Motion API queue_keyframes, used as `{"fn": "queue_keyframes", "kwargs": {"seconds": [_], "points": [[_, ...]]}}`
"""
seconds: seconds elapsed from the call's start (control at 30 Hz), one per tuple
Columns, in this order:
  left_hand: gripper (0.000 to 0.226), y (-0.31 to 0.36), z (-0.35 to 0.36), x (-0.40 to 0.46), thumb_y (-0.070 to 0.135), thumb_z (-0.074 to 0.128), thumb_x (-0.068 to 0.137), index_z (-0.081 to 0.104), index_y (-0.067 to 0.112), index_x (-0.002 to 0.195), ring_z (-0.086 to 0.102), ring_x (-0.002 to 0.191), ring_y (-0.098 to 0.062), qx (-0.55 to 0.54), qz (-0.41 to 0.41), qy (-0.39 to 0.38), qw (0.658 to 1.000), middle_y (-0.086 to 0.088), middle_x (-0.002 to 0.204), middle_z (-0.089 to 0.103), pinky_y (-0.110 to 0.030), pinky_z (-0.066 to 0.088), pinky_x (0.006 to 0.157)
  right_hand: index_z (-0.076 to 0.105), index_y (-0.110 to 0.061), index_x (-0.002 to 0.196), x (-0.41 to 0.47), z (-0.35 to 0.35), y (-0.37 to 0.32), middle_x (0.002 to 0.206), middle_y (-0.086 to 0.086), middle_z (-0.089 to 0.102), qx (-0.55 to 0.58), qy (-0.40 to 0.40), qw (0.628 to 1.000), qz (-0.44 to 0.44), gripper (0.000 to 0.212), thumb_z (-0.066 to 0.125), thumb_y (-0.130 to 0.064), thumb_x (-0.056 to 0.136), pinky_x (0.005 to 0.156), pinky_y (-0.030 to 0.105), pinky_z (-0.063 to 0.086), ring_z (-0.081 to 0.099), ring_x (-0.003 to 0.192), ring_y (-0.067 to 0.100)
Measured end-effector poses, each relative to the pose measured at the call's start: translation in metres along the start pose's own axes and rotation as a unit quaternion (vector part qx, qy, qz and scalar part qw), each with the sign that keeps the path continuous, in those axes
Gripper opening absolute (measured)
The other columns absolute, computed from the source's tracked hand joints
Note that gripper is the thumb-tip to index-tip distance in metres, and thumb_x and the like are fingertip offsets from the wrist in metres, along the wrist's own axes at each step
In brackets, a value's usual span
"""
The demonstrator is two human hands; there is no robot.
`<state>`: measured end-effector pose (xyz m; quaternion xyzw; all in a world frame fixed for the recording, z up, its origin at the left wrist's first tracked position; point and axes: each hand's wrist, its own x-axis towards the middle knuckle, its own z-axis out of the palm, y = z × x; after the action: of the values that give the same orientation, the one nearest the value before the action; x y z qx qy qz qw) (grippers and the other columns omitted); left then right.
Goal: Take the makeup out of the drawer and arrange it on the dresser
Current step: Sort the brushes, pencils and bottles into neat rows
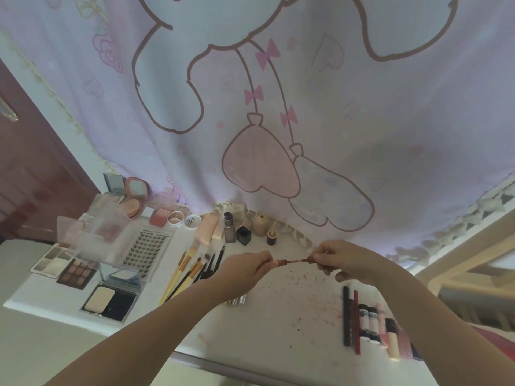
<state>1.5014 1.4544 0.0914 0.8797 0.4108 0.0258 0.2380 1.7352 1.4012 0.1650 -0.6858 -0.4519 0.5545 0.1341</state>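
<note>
Above the white dresser top (278, 316) both my hands hold a slim brownish-pink makeup pencil (294, 260) level between them. My left hand (245, 270) grips its left end, my right hand (337, 260) pinches its right end. Makeup lies spread on the dresser: brushes (192, 270), a lash tray (145, 246), eyeshadow palettes (75, 273), a powder compact (108, 302), blush compacts (133, 201), small bottles (231, 227). By my right forearm lie pencils (351, 319) and tubes (370, 324) in a row. The drawer is out of view.
A pink cartoon curtain (278, 107) hangs right behind the dresser. A dark red door (30, 162) stands at the left. Pink smudges and crumbs (301, 277) dot the dresser's middle. A clear acrylic lid (92, 235) stands over the palettes. A silver tube (237, 300) lies under my left wrist.
</note>
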Motion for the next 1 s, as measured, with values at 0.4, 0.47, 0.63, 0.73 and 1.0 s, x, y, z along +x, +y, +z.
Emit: {"fn": "queue_keyframes", "kwargs": {"seconds": [0.4,0.47,0.63,0.73,1.0], "points": [[0.025,-0.022,0.065,0.011,0.048,0.04,0.094,0.049,0.026,0.087,0.055,0.068,-0.007,-0.093,-0.282,-0.004,0.955,0.01,0.074,0.058,-0.022,0.038,0.052,0.048,-0.012,0.107,0.054,0.081,0.042,0.095,0.0,0.069,0.117,0.094,0.983,0.106,0.016,0.043,-0.025,0.099,0.064,0.025,0.052,0.063,0.081,0.015],[0.033,-0.023,0.07,0.015,0.048,0.036,0.093,0.057,0.022,0.088,0.056,0.082,-0.016,-0.001,-0.265,0.011,0.964,0.004,0.082,0.057,-0.028,0.042,0.066,0.044,-0.011,0.106,0.07,0.106,0.043,0.095,0.001,0.07,0.036,0.111,0.987,0.109,0.022,0.039,-0.031,0.1,0.067,0.028,0.05,0.062,0.08,0.018],[0.042,-0.032,0.084,0.022,0.041,0.033,0.094,0.064,0.013,0.104,0.048,0.11,-0.027,0.126,-0.236,-0.004,0.964,-0.009,0.115,0.056,-0.04,0.039,0.093,0.046,-0.009,0.108,0.091,0.152,0.042,0.106,0.01,0.062,-0.124,0.15,0.976,0.097,0.028,0.035,-0.034,0.1,0.069,0.03,0.041,0.061,0.095,0.028],[0.042,-0.039,0.088,0.022,0.04,0.034,0.096,0.062,0.012,0.111,0.045,0.114,-0.029,0.161,-0.205,-0.025,0.965,-0.011,0.121,0.053,-0.041,0.036,0.096,0.047,-0.01,0.112,0.098,0.165,0.041,0.11,0.009,0.062,-0.192,0.143,0.966,0.097,0.029,0.032,-0.033,0.101,0.07,0.03,0.038,0.06,0.101,0.028],[0.039,-0.029,0.075,0.022,0.042,0.034,0.096,0.058,0.016,0.11,0.048,0.106,-0.025,0.162,-0.155,0.004,0.975,-0.006,0.113,0.056,-0.038,0.038,0.09,0.054,-0.011,0.103,0.091,0.131,0.052,0.104,0.009,0.063,-0.237,0.166,0.954,0.083,0.039,0.031,-0.042,0.099,0.072,0.031,0.041,0.06,0.097,0.028]]}}
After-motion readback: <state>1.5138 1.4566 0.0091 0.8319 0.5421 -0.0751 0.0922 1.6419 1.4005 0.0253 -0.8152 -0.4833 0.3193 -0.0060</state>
